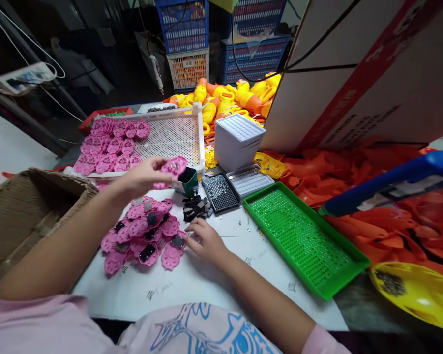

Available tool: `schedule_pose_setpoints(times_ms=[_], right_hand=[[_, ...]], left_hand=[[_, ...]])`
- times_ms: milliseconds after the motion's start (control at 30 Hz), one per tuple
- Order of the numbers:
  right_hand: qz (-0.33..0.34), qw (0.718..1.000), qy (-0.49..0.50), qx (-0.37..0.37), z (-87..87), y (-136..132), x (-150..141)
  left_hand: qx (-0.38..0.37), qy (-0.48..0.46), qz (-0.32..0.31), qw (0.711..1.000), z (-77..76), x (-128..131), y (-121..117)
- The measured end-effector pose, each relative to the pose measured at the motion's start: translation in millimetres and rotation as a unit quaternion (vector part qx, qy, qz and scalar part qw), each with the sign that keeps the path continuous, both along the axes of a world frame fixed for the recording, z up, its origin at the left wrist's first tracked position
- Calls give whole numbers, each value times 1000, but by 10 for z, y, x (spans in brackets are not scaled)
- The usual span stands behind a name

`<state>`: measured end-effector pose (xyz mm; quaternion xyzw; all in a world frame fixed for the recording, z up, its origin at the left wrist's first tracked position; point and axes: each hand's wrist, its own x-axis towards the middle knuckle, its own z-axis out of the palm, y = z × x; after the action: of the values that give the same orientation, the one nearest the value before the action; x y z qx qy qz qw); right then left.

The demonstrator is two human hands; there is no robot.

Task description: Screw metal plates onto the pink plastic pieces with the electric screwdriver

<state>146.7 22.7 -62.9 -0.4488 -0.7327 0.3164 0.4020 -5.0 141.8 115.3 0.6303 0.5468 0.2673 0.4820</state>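
My left hand [147, 174] is closed on a pink flower-shaped plastic part [174, 166], held up above the white sheet. Below it lies a heap of similar pink plastic parts [143, 228], several with dark or grey square patches on them. At the right edge of this heap rests my right hand [208, 241], fingers apart, the tips close beside a pink part with a grey patch [177, 242]; whether they touch it I cannot tell. Just beyond the right hand are loose black strips [196, 208]. A dark green cup [188, 182] stands behind the held part.
A white perforated tray [169, 140] holds rows of pink parts. A black grid tray [221, 192], stacked white trays [238, 142] and a green basket [306, 241] stand to the right. A blue screwdriver [391, 184] hangs over orange parts. An open cardboard box [22, 216] is left.
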Motion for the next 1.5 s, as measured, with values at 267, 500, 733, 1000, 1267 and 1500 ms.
schedule_pose_setpoints(times_ms=[267,500,733,1000,1267,1500], right_hand=[[-153,984,-92,27,10,92,181],[-259,950,-169,51,-52,242,300],[-256,942,-213,37,-147,303,325],[-249,946,-208,31,-147,315,336],[-261,959,-103,39,-106,292,363],[-219,972,88,22,-54,362,597]], left_hand=[[-260,-254,-72,929,-744,127,-1429],[-351,-415,-165,823,-1334,426,-1603],[-439,-461,-211,742,-1673,440,-1696],[-477,-501,-201,694,-1756,507,-1577],[-478,-531,-171,678,-1754,474,-1548],[-455,-570,-131,671,-1774,467,-1519]])
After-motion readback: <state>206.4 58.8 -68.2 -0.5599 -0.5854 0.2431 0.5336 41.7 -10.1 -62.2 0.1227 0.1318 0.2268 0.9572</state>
